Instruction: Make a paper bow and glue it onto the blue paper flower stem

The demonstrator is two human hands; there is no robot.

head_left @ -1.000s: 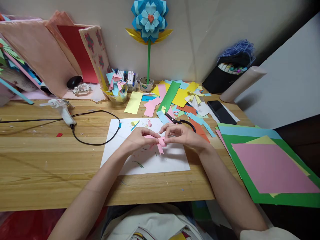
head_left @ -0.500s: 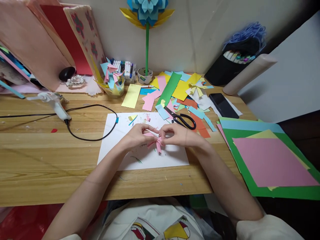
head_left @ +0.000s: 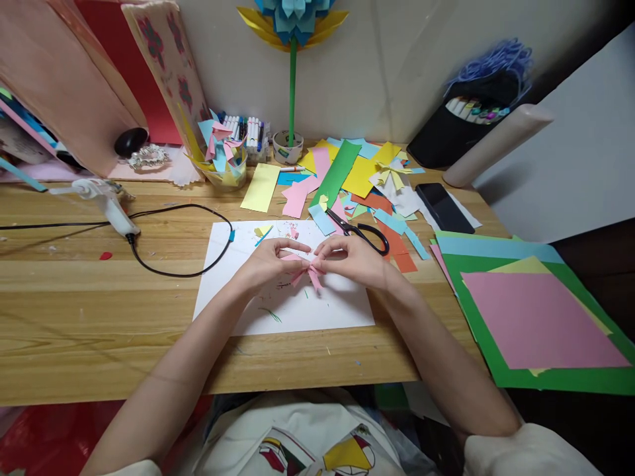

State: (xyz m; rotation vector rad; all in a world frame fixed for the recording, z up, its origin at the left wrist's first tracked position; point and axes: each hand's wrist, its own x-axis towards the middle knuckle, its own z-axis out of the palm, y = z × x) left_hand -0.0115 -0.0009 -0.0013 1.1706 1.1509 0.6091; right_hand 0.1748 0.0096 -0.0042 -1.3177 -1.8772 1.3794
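Between my two hands is a pink paper bow [head_left: 312,277], its tails pointing down toward me. My left hand [head_left: 272,263] pinches its left side, thumb and fingers closed on the paper. On the other side my right hand [head_left: 351,261] grips the bow near its middle, the fingertips partly covering it. Both hands are over a white sheet of paper [head_left: 218,297] scattered with small scraps and marks. Black-handled scissors [head_left: 364,233] lie just beyond my right hand.
Coloured paper pieces [head_left: 335,175] pile up behind the sheet. A glue gun [head_left: 112,208] with a looping cable rests at left. At right are a phone [head_left: 444,208] and stacked coloured paper [head_left: 540,324]. A paper flower [head_left: 292,86] stands at the back beside a cup of scraps [head_left: 223,173].
Both hands have moved slightly up and away from me with the bow. The right fingers have opened out a little, and the bow's tails have tilted.
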